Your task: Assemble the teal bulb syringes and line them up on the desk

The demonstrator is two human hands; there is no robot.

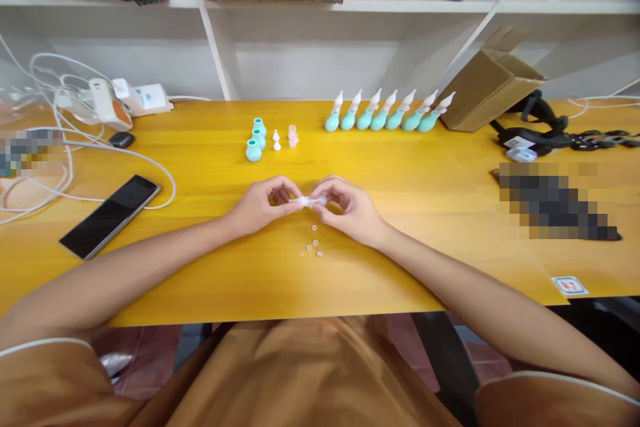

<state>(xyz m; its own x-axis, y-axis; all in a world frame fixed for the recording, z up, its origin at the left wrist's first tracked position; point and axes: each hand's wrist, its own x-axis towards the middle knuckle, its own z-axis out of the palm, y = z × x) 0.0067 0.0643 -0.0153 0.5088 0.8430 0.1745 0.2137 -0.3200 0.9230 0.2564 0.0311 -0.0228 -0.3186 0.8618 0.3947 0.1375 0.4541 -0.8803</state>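
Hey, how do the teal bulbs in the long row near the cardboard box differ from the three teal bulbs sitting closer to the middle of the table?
The row of seven bulbs each carry a white pointed tip; the three loose bulbs have open necks with no tip. The row bulbs lean in one tidy line, tips tilted to the right; the loose bulbs stand upright in a small cluster, with separate white and pink tips beside them. Both groups share the teal colour and round shape, and rest on the yellow table.

Yellow table (200,267) — teal bulbs (385,119) with white tips, black phone (110,215).
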